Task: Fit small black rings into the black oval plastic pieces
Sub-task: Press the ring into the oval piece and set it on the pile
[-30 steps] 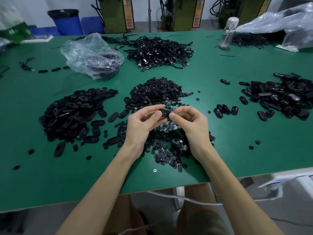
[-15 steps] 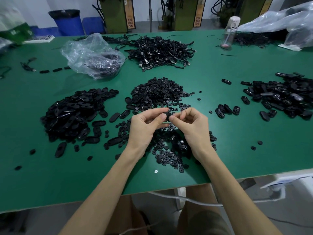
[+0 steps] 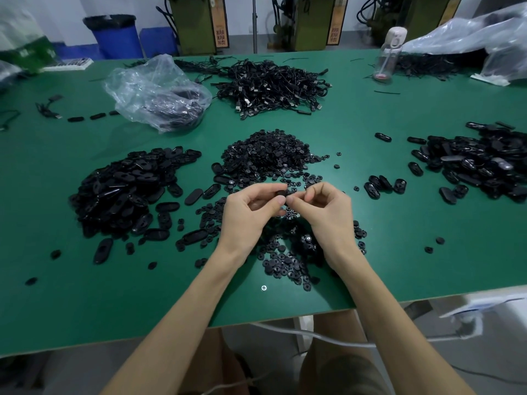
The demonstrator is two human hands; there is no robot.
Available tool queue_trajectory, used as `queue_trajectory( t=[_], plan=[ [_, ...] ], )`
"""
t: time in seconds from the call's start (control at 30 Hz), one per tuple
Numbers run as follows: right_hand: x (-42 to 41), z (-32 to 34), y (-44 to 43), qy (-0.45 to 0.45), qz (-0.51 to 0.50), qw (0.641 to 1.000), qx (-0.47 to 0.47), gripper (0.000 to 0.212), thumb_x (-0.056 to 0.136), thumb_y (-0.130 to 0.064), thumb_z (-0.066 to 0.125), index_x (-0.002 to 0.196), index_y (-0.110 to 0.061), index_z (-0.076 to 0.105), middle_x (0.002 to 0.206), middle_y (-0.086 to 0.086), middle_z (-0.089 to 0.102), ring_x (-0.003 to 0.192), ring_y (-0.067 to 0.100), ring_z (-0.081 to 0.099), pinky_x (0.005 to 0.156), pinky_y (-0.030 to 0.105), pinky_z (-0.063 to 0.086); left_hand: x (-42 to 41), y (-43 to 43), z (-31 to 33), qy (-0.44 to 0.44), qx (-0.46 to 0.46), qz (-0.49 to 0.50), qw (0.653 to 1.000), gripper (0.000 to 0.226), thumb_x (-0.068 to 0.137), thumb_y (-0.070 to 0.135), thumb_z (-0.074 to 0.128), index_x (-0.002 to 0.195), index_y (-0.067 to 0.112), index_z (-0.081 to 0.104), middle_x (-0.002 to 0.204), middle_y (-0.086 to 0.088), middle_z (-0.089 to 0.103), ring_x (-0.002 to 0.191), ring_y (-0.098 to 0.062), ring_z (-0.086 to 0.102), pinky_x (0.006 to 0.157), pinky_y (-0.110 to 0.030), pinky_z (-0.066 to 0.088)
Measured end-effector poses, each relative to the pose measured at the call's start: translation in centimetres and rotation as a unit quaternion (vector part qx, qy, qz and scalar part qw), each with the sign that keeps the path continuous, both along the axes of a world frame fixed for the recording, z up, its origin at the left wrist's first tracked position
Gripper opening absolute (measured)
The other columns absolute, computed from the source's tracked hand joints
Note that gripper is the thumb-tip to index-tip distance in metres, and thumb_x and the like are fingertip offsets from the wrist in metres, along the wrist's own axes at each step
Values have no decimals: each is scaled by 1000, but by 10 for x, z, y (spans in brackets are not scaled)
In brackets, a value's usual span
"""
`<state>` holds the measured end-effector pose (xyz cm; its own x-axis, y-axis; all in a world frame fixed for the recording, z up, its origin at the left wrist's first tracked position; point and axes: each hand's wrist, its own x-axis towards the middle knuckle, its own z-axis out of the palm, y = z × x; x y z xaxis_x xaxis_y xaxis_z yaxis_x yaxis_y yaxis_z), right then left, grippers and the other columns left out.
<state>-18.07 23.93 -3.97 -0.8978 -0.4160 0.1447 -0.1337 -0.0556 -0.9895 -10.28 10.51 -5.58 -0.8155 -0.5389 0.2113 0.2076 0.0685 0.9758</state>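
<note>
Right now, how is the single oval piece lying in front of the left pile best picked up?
Pinch the oval piece across its narrow middle, thumb and forefinger on its two long sides, coming straight from above. It lies flat on the green table, apart from the pile, so both sides are probably free.

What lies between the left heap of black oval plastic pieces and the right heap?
The head view shows the heap of small black rings, plus left hand and right hand pinching one oval piece.
</note>
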Motion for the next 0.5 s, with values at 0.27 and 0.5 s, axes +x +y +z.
queue_trajectory(
  t=[0.27,0.5],
  plan=[
    [6,1,-5,134,-19,989,62,27,86,-1,78,75,-9,54,84,-1,76,84,17,73,80,37,60,0,-3,-1,-19,21,20,999,23,85,1,81,104,12,77,99,-6,79,95,-22,78,92,-38,61],
    [6,-3,-8,199,-8,977,75,21,87,5,70,79,-9,57,90,-10,76,88,11,72,84,33,59,-1,-4,-1,-1,70,47,996,20,87,0,80,106,4,74,101,-13,78,94,-26,78,85,-32,62]
  ],
)
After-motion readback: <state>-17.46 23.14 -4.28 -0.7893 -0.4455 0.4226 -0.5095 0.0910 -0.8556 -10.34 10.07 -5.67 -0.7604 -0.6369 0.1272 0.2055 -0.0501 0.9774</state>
